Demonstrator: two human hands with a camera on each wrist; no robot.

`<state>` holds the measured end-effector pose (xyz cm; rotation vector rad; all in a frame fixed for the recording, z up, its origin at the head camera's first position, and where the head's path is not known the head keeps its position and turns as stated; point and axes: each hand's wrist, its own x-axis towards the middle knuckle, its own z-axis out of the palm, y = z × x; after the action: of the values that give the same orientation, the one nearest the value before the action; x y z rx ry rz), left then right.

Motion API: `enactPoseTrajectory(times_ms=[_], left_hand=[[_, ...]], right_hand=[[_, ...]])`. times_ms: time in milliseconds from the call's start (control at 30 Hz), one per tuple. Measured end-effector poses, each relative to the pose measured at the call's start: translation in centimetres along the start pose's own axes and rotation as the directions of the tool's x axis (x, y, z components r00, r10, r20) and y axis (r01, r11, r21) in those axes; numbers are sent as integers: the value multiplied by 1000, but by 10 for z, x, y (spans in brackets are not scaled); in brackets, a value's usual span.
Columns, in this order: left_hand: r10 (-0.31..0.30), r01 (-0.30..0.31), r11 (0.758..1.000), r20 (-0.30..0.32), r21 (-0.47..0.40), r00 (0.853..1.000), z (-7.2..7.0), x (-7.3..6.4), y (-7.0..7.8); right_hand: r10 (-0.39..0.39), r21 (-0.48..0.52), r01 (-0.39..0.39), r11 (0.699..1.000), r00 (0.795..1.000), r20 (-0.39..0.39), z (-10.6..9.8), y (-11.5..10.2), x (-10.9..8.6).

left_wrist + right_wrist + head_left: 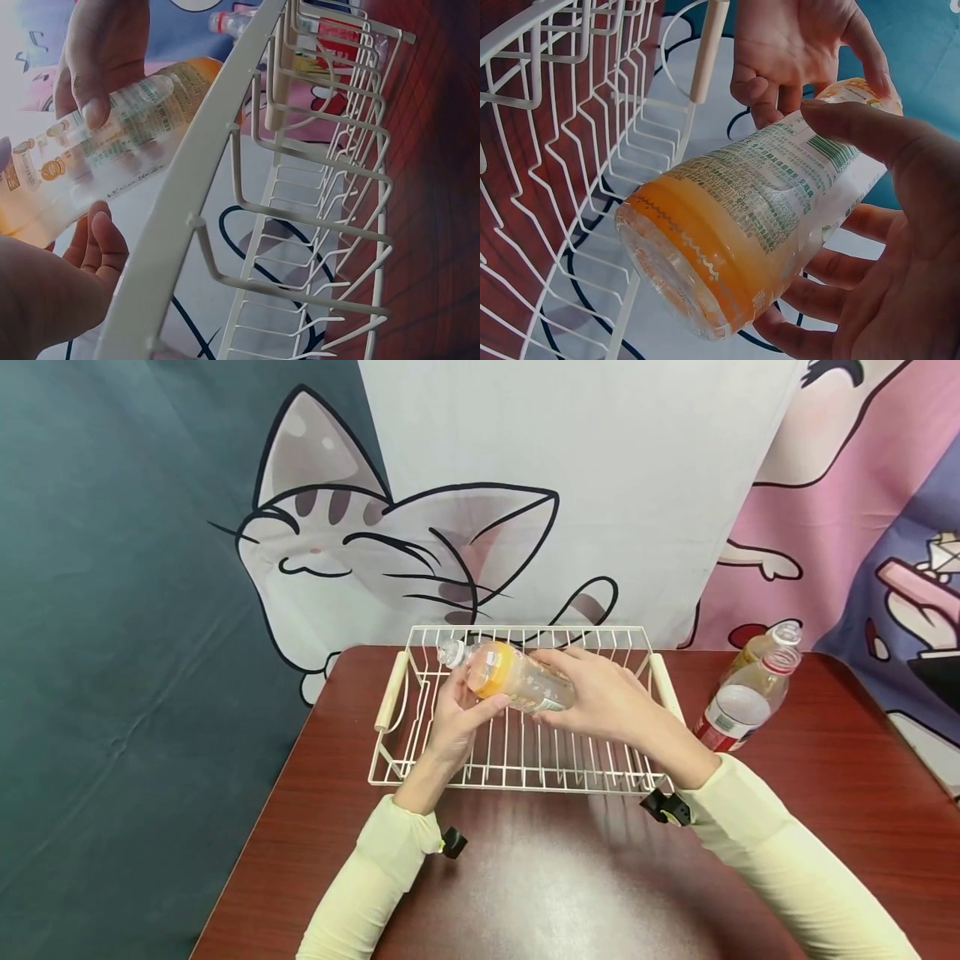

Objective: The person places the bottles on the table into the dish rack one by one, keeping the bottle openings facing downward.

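Observation:
A clear plastic bottle [525, 681] with an orange band and a printed label is held tilted on its side above a white wire dish rack [517, 787]. Its clear cap end points left in the head view. My left hand [452, 714] holds the bottle near its shoulder, thumb in front and fingers partly hidden behind. The right hand [603, 693] grips the body toward the base. Seen from the right wrist, the orange base of the bottle [705, 240] faces the camera, with the right thumb [855, 127] lying across the label. The left hand [795, 52] is at the far end.
Two more plastic bottles stand right of the rack, the nearer bottle [738, 702] with a red label. The rack has wooden handles, such as the left handle [392, 692]. Everything rests on a reddish-brown table [360, 877] before a cartoon cat backdrop [600, 460].

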<state>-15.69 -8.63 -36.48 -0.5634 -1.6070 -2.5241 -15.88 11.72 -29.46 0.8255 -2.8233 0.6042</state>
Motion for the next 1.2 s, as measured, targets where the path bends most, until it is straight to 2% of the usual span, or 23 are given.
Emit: enactPoseTrajectory(times_ms=[267,467,533,600,667,733,767,833,933,967,1000,1067,1200], left_hand=[[3,-3,998,0,-67,1000,-3,-2,4],[35,-36,989,-11,-143,999,-10,0,10],[51,-54,981,-23,-184,998,-12,1,12],[64,-71,971,-41,-230,997,-14,2,14],[75,-87,959,-55,-271,996,-16,2,15],[82,-99,949,-67,-299,994,-16,3,15],[88,-106,944,-72,-313,994,-16,3,15],[103,-123,935,-77,-332,992,-14,3,15],[120,-143,924,-85,-356,989,-10,2,14],[125,-148,920,-85,-363,988,-8,1,14],[129,-151,917,-83,-369,988,-6,1,13],[132,-153,912,-81,-380,988,-2,1,12],[122,-143,906,-78,-398,990,3,-1,9]], right_hand=[[-28,26,28,999,1000,1,2,1,0],[-11,170,15,985,1000,-27,-1,16,-5],[13,285,2,958,999,-52,-1,24,-9],[56,434,-15,901,995,-83,0,32,-14],[105,591,-17,806,988,-114,2,38,-20],[147,734,2,679,979,-139,7,43,-25],[167,802,19,597,975,-147,10,44,-27],[196,918,50,394,971,-137,17,44,-30],[221,997,58,51,973,-68,33,40,-32],[224,998,49,-48,974,-37,38,38,-32],[216,991,47,-127,976,-18,44,36,-32],[198,970,50,-237,980,-2,54,31,-31],[147,915,91,-394,988,-36,66,19,-26]])
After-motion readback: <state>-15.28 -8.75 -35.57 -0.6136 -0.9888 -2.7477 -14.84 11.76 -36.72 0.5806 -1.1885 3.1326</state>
